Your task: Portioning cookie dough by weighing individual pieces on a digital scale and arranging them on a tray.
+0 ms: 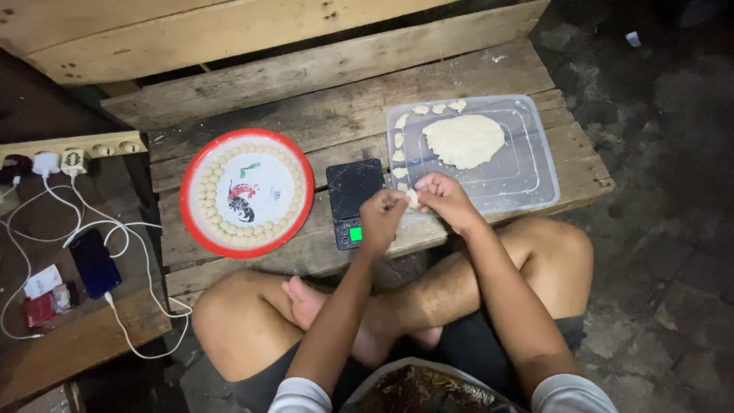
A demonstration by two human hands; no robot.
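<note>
My left hand (381, 216) and my right hand (446, 199) meet over the near edge of a clear plastic lid (527, 164), pinching a small pale piece of dough (413, 198) between their fingertips. On the lid lies a flattened slab of dough (464, 140), with several small cut pieces (399, 141) lined along its left and far edges. A small black digital scale (352, 201) with a lit green display sits just left of my hands. Further left, a red-rimmed round plate (191, 222) holds several little dough balls (208, 200) arranged in a ring.
Everything rests on a low bench of rough wooden planks (306, 115). My crossed bare legs (252, 321) are below it. At left, a power strip (84, 149) with white chargers and cables feeds a dark phone (94, 262). Dark stone floor (657, 252) lies to the right.
</note>
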